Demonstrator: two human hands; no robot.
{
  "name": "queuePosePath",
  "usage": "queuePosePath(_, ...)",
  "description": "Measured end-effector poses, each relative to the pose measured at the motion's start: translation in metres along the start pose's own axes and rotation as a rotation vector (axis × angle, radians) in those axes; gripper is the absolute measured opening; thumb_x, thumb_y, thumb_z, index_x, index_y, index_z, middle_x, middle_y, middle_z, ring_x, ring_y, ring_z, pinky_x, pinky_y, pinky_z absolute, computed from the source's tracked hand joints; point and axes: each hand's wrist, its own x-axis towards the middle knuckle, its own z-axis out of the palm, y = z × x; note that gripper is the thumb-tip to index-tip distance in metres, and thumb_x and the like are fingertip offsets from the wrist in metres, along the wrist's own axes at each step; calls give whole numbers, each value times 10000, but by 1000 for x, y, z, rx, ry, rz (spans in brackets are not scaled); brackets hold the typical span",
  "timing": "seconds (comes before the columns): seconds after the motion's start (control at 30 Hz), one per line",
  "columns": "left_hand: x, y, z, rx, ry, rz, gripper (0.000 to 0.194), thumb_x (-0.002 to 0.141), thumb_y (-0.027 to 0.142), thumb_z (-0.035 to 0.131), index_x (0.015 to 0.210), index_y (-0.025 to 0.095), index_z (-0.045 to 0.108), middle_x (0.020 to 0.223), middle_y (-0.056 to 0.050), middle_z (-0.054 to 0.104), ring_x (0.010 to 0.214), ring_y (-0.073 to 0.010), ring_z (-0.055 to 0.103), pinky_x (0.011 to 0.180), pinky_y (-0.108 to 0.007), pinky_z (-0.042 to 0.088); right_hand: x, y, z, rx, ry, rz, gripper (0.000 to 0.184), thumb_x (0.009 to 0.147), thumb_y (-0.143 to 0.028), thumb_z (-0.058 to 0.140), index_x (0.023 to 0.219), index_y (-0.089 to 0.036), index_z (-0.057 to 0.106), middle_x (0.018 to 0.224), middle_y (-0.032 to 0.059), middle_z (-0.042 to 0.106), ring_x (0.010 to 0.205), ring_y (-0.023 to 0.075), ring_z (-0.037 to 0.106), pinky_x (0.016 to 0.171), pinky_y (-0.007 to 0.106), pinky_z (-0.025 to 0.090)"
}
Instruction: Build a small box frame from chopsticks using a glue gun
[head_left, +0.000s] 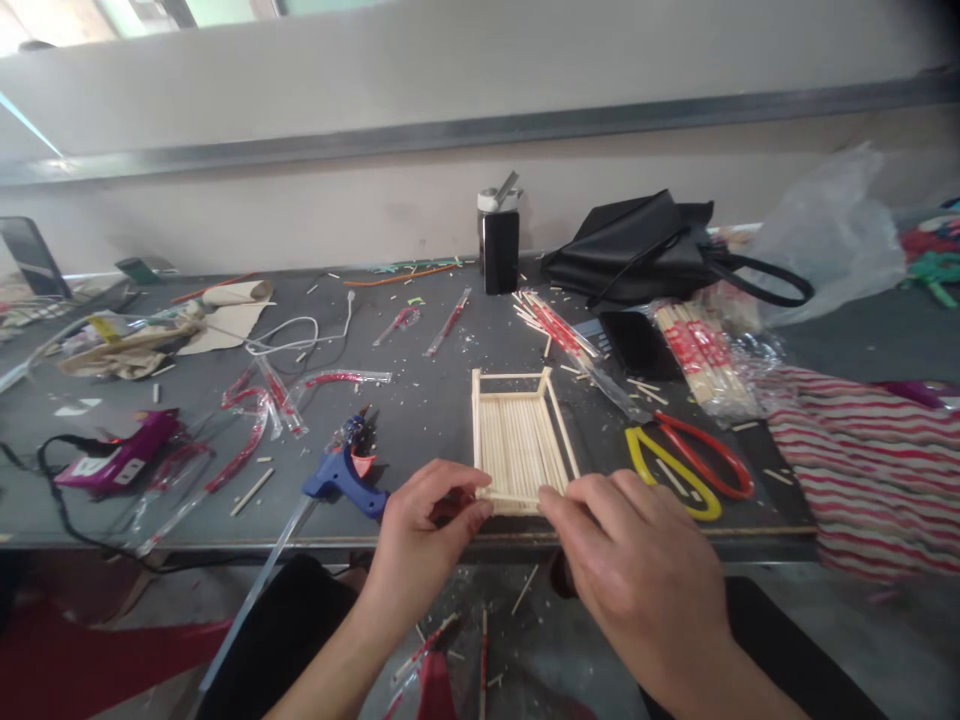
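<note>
A small frame of pale wooden sticks [520,438] lies near the table's front edge. Its floor is a row of sticks side by side, with thin rails raised along the far end and sides. My left hand [431,520] pinches the near left corner between thumb and fingers. At the near right corner, my right hand [637,565] is closed on the frame, its curled fingers partly hidden from above. A blue glue gun [349,480] with a long clear glue stick lies left of my left hand. Pliers with yellow and red handles [701,455] rest beyond my right hand.
Chopstick packs [701,360], a black phone [637,345], a black bag [637,245] and a bottle [499,235] stand or lie behind. Striped cloth [870,465] covers the right edge. Torn wrappers [244,450], a white cable [300,335] and a purple tool [124,455] lie left.
</note>
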Motion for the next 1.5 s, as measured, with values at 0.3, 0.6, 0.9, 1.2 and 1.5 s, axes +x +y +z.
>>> queuePosePath(0.3, 3, 9, 0, 37, -42, 74, 219, 788, 148, 671, 991, 226, 695, 832, -4, 571, 697, -97, 552, 615, -216, 465, -1, 1, 1, 5, -6, 5, 258, 903, -124, 454, 814, -184, 689, 649, 33, 565, 651, 202, 416, 608, 345, 253)
queuePosePath(0.6, 8, 13, -2, 163, -68, 153, 175, 815, 121, 634, 919, 226, 728, 850, -18, 596, 736, -109, 575, 612, -216, 443, 1, -1, 3, 7, -17, 5, 252, 904, -120, 454, 804, -195, 673, 643, 25, 558, 641, 197, 412, 603, 341, 256)
queuePosePath(0.9, 7, 9, -4, 193, -82, 162, 152, 842, 159, 615, 905, 255, 715, 858, -2, 593, 749, -105, 575, 627, -220, 431, -8, 19, -11, 95, -36, 104, 272, 886, -296, 576, 1118, -154, 590, 791, 44, 605, 758, 207, 535, 703, 339, 404)
queuePosePath(1.2, 8, 8, -4, 208, -81, 159, 138, 853, 189, 603, 905, 251, 714, 863, -10, 598, 731, -108, 569, 606, -227, 425, -14, 28, -1, 253, -140, 177, 171, 908, -251, 521, 1058, -228, 599, 885, 40, 645, 827, 192, 604, 730, 319, 482)
queuePosePath(1.5, 7, 12, -4, 223, -86, 166, 147, 853, 179, 590, 899, 237, 717, 865, -26, 605, 742, -125, 578, 624, -241, 453, -11, 26, 1, 292, -131, 212, 143, 897, -178, 510, 984, -215, 617, 862, 32, 662, 792, 172, 626, 716, 306, 502)
